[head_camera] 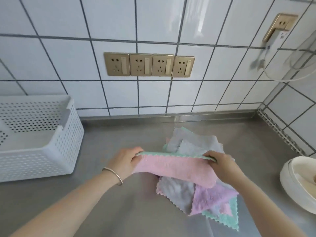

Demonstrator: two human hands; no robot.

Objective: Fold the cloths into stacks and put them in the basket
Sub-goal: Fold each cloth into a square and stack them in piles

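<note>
While your two hands hold a pink cloth (pixel 174 170) stretched between them above the bench (pixel 119 211), its mint-green back shows along the upper edge. Your left hand (pixel 126 161), with a thin metal bangle (pixel 113 175) on the wrist, has its fingers curled round the cloth's left corner; your right hand (pixel 222 165) pinches the right corner, its fingers folded over the green edge. The cloth sags a little toward its right end, which hangs in a rounded fold.

Take the pile of cloths (pixel 201 194) as your landmark. It lies loose and unfolded on the steel bench directly under and behind the held cloth: grey ones on the far side, a grey one, a lilac one and a mint-green one spilling out on the near side, all with zigzag edges and overlapping each other. The white perforated basket (pixel 66 144) stands well to the left of the pile, against the tiled wall (pixel 153 23); no cloth shows in the part of its inside that you can see. To the right of the pile, at the edge of view, sits a white round dish (pixel 294 185), apart from the cloths. Above and behind the pile, four gold sockets (pixel 148 65) sit in a row on the wall, and another gold socket (pixel 282 23) is higher up to the right, with a white plug (pixel 275 41) hanging below it.
</note>
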